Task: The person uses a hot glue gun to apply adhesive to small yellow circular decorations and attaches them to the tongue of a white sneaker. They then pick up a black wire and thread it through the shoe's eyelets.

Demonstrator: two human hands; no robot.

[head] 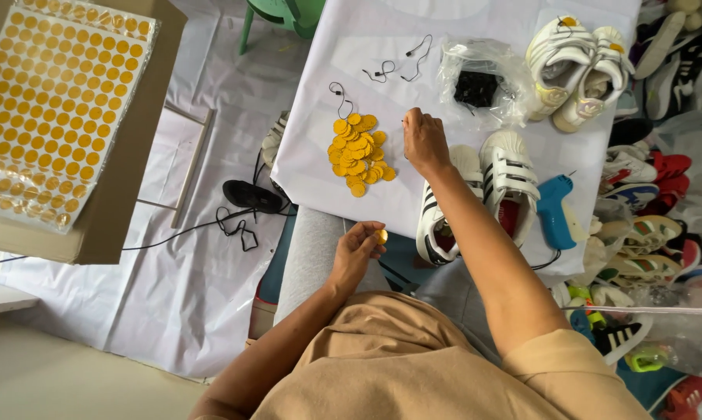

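Observation:
My left hand is raised over my lap, its fingertips pinching one round yellow tag. My right hand reaches onto the white table, fingers closed on the end of a thin string beside a pile of several round yellow tags. Just right of that hand lies a pair of white shoes with black stripes. Loose black string loops lie farther back on the table.
A clear bag of black fasteners and a second pair of white shoes sit at the back right. A blue tagging gun lies at the table's right. Many shoes are piled on the right. A sheet of yellow stickers lies on a cardboard box at left.

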